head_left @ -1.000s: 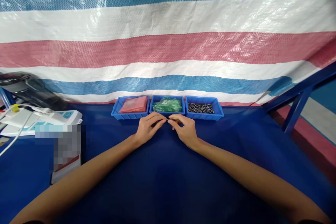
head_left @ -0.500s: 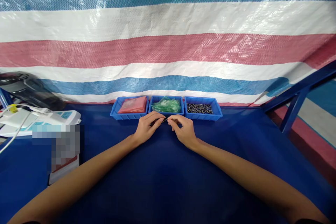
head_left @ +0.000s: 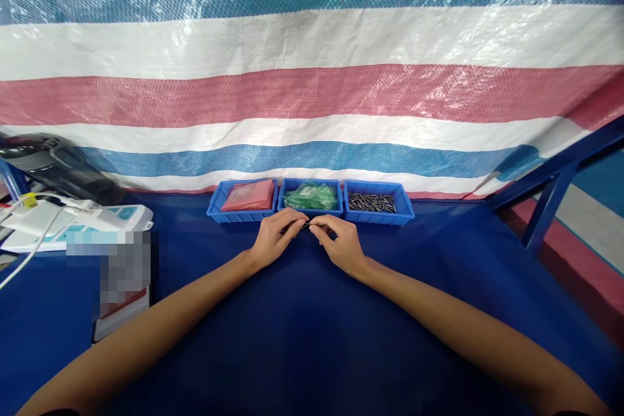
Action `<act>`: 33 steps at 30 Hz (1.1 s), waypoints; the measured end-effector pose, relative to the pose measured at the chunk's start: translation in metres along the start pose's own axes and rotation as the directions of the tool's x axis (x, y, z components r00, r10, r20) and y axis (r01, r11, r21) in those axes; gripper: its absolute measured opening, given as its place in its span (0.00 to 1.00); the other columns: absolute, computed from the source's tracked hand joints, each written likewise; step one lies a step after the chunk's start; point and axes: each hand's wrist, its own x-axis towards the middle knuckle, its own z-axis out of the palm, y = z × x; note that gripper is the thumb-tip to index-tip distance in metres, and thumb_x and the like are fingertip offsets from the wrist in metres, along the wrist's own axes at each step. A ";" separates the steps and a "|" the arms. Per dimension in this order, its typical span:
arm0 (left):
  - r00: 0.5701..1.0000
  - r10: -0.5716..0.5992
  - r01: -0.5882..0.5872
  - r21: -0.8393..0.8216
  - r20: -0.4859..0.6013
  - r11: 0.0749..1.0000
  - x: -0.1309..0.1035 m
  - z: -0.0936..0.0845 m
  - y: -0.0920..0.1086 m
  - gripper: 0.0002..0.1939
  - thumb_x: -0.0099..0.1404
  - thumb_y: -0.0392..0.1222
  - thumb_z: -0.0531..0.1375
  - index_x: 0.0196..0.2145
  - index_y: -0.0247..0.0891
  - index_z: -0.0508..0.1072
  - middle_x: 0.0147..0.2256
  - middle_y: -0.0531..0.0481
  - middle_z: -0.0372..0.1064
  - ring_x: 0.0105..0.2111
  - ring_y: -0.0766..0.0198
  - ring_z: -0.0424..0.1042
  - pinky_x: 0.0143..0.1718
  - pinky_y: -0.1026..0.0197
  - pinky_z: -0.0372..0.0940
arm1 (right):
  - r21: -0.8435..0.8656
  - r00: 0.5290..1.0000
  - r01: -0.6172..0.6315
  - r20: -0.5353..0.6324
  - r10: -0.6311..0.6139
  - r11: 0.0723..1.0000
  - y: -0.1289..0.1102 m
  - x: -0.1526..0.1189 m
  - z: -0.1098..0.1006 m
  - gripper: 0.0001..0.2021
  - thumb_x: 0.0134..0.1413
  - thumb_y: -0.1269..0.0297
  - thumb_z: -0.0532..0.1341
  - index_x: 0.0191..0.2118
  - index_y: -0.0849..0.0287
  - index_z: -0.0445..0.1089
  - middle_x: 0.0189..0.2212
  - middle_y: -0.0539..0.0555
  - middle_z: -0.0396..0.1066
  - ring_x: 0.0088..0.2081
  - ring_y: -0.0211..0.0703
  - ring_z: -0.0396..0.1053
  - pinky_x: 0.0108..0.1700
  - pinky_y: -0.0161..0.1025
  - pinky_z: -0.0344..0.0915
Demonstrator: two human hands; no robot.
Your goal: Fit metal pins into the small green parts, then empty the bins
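My left hand [head_left: 279,235] and my right hand [head_left: 340,240] face each other just in front of the middle bin. Both are closed in a pinch, thumb against fingers. A small, thin metal piece [head_left: 307,224] spans the narrow gap between the fingertips. Its exact kind is too small to make out, and the fingers cover its ends. Behind the hands, the blue middle bin [head_left: 283,206] holds crumpled green plastic bags [head_left: 312,195]. To its right, a blue bin [head_left: 380,216] contains many thin dark metal pieces [head_left: 372,202], perhaps screws.
At left, a blue bin [head_left: 238,216] holds flat red plastic bags [head_left: 249,195]. A white power strip [head_left: 134,216] with cables and a dark bottle [head_left: 63,166] lie far left, near a blurred-out object [head_left: 124,273]. A striped tarp [head_left: 312,94] hangs behind the blue table [head_left: 302,338].
Both hands stay in almost the same place, with slight finger movement around the thin metal piece. The whole view has shifted very slightly.
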 end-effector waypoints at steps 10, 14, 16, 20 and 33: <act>0.999 -0.041 0.043 -0.055 0.021 0.998 0.000 0.000 0.000 0.09 0.69 0.39 0.53 0.38 0.34 0.72 0.30 0.51 0.68 0.23 0.72 0.65 0.28 0.68 0.63 | -0.019 0.999 0.041 -0.002 -0.041 0.999 -0.001 -0.001 0.000 0.06 0.57 0.67 0.59 0.33 0.60 0.73 0.26 0.50 0.73 0.25 0.36 0.67 0.30 0.33 0.62; 0.998 -0.058 0.060 -0.071 0.031 0.996 0.001 0.000 0.000 0.10 0.69 0.40 0.53 0.37 0.34 0.72 0.29 0.51 0.67 0.22 0.73 0.64 0.27 0.69 0.62 | -0.015 0.999 0.032 -0.014 -0.032 0.999 0.000 -0.001 0.001 0.05 0.55 0.67 0.61 0.32 0.60 0.74 0.24 0.50 0.73 0.24 0.36 0.67 0.30 0.33 0.62; 0.997 -0.073 0.075 -0.079 0.031 0.994 0.001 0.000 0.000 0.10 0.68 0.41 0.54 0.37 0.34 0.73 0.29 0.51 0.67 0.21 0.73 0.64 0.26 0.69 0.62 | -0.010 0.999 0.024 -0.021 -0.024 1.000 0.001 -0.001 0.002 0.04 0.55 0.67 0.62 0.32 0.59 0.74 0.24 0.50 0.74 0.24 0.36 0.68 0.29 0.33 0.62; 0.993 -0.107 0.111 -0.115 0.041 0.987 0.001 0.001 -0.002 0.10 0.68 0.42 0.55 0.37 0.33 0.73 0.29 0.51 0.67 0.20 0.74 0.62 0.24 0.69 0.61 | -0.018 0.999 0.015 -0.031 -0.016 1.000 0.003 -0.002 0.002 0.04 0.53 0.67 0.63 0.32 0.58 0.75 0.25 0.50 0.75 0.24 0.37 0.69 0.30 0.33 0.63; 0.975 -0.183 0.213 -0.305 0.126 0.928 0.003 0.001 -0.005 0.13 0.68 0.44 0.54 0.36 0.32 0.73 0.27 0.52 0.66 0.17 0.75 0.62 0.21 0.69 0.59 | -0.040 0.995 0.079 -0.052 -0.081 0.996 0.001 -0.003 0.002 0.06 0.55 0.63 0.62 0.33 0.59 0.75 0.22 0.49 0.74 0.20 0.34 0.65 0.26 0.32 0.62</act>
